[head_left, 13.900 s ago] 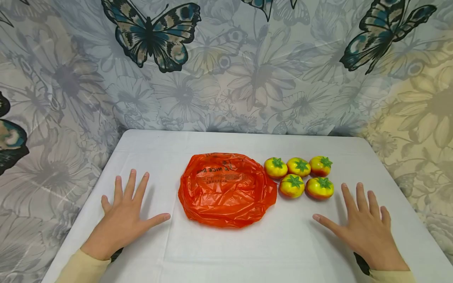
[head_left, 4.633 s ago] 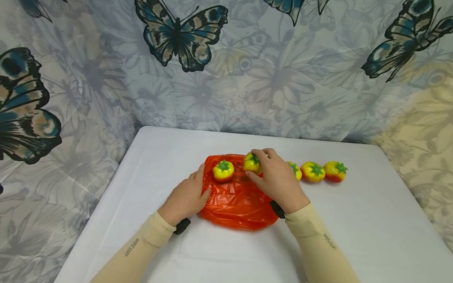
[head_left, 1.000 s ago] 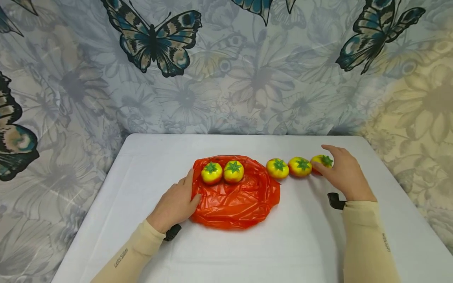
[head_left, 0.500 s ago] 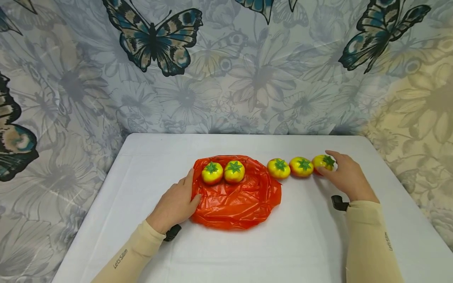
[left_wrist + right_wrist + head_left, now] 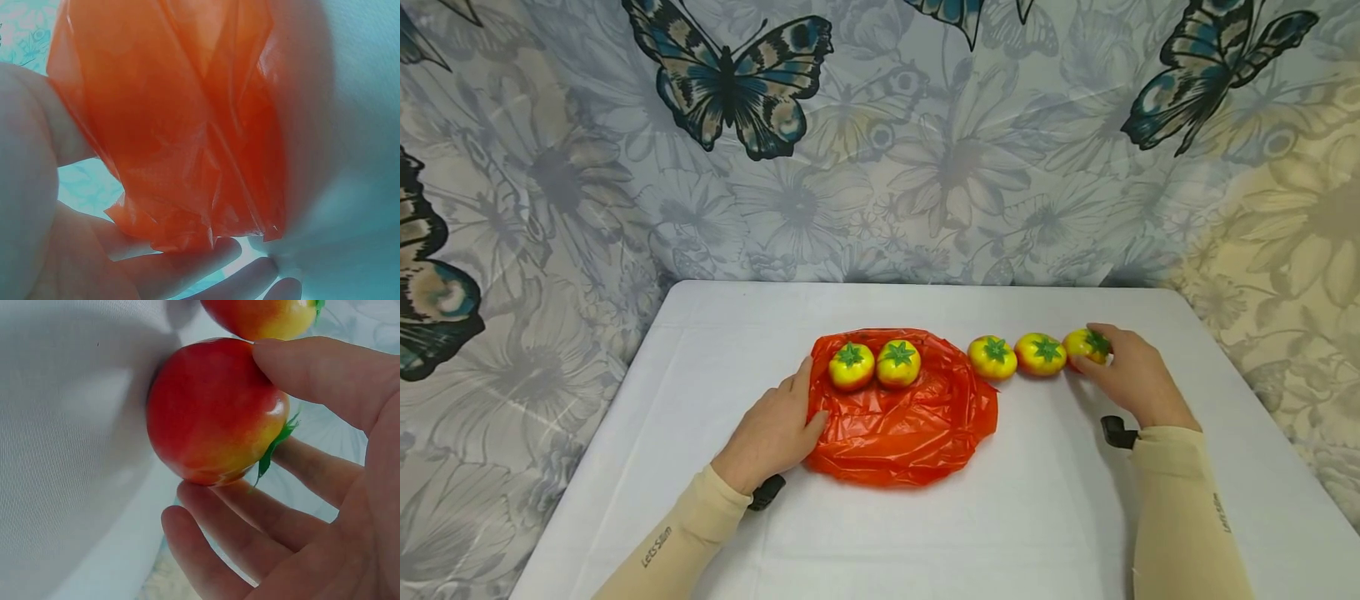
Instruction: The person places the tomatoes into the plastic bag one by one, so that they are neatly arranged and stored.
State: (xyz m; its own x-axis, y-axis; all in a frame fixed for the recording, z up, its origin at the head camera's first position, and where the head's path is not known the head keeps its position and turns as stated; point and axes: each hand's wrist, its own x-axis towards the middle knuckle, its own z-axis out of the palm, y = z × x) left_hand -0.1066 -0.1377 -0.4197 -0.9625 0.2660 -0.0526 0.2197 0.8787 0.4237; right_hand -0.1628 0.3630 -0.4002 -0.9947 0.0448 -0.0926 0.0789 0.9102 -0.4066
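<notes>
A crumpled red plastic bag (image 5: 901, 442) lies flat on the white table. Two yellow-red toy tomatoes with green leaf tops, a left one (image 5: 851, 367) and a right one (image 5: 898, 364), sit side by side on it. My left hand (image 5: 769, 433) rests against the bag's left edge, fingers and thumb extended; the left wrist view shows the bag (image 5: 181, 125) between thumb and fingers. To the right, a row holds a near tomato (image 5: 992, 358), a middle tomato (image 5: 1041, 355) and an end tomato (image 5: 1084, 345). My right hand (image 5: 1138, 375) pinches the end tomato (image 5: 212, 412) between thumb and fingers.
The white table (image 5: 925, 542) reaches to a wall covering (image 5: 955, 183) printed with flowers and butterflies. Part of a neighbouring tomato (image 5: 262, 315) shows close beside the held one in the right wrist view.
Since the oldest frame, two tomatoes have come onto the bag and the other three stand in a row. Over the last second, my right hand's fingers have closed around the end tomato.
</notes>
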